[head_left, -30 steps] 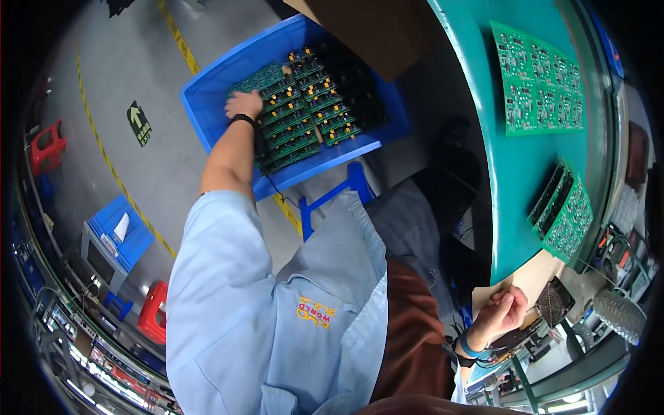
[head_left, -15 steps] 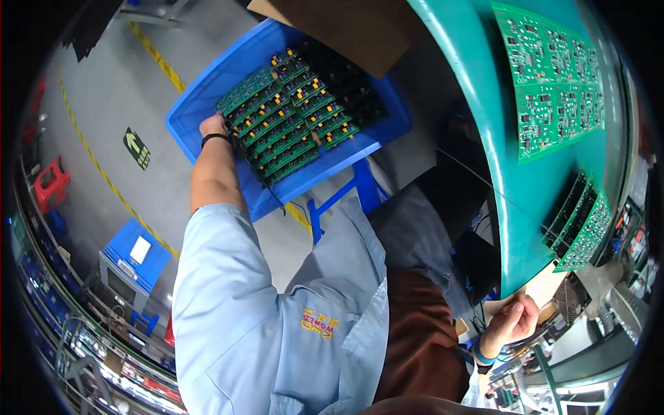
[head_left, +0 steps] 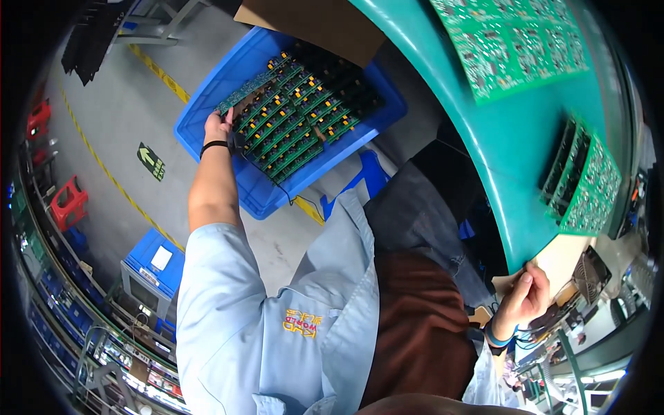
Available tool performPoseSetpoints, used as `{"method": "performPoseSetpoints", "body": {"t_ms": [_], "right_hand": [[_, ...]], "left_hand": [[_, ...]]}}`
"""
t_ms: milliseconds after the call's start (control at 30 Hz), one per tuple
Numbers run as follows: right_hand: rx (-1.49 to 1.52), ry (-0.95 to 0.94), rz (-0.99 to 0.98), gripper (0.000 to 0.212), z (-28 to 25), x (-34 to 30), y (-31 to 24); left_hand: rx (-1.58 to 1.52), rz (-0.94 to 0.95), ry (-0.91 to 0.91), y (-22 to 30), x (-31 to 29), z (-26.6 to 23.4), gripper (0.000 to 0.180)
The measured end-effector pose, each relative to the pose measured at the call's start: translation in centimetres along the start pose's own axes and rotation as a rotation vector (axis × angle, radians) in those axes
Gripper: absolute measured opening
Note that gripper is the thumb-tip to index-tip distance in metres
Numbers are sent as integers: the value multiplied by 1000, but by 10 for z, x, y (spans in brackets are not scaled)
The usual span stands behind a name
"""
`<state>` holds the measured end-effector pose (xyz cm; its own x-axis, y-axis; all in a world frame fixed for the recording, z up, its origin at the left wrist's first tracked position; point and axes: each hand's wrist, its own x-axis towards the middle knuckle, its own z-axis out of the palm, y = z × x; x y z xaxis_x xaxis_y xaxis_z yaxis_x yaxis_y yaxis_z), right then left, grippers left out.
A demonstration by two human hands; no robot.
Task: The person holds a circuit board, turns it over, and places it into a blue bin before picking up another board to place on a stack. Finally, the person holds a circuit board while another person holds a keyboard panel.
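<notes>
A green circuit board [head_left: 246, 90] seemingly leans in the bin [head_left: 225, 72].

The blue bin [head_left: 214, 86] was smooth plastic, the green tabletop [head_left: 498, 166] smooth and glossy. The circuit boards [head_left: 280, 128] looked rough-surfaced, the jacket [head_left: 228, 304] matt cloth, the brown sheet [head_left: 318, 24] matt cardboard.
</notes>
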<state>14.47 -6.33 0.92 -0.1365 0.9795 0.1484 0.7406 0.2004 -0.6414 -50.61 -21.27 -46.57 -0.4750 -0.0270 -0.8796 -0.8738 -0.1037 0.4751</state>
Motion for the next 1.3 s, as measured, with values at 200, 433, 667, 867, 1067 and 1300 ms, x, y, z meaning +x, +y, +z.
{"method": "performPoseSetpoints", "body": {"t_ms": [200,433,667,867,1067,1300], "right_hand": [[92,-84,-33,11,-1,6,-5],[76,-49,-124,10,-5,10,-15],[138,-131,-211,12,-31,6,-12],[511,-295,-31,13,-63,-35,-15],[477,-368,-300,19,-97,-31,-10],[977,-246,36,44,-86,-49,19]], "left_hand": [[1,126,-83,12,-28,-14,20],[5,241,-337,54,-118,-60,27],[295,613,-740,141,-329,-48,33],[446,868,-1171,145,-557,-9,42],[445,768,-1380,60,-668,45,43],[395,381,-1583,-104,-689,101,44]]}}
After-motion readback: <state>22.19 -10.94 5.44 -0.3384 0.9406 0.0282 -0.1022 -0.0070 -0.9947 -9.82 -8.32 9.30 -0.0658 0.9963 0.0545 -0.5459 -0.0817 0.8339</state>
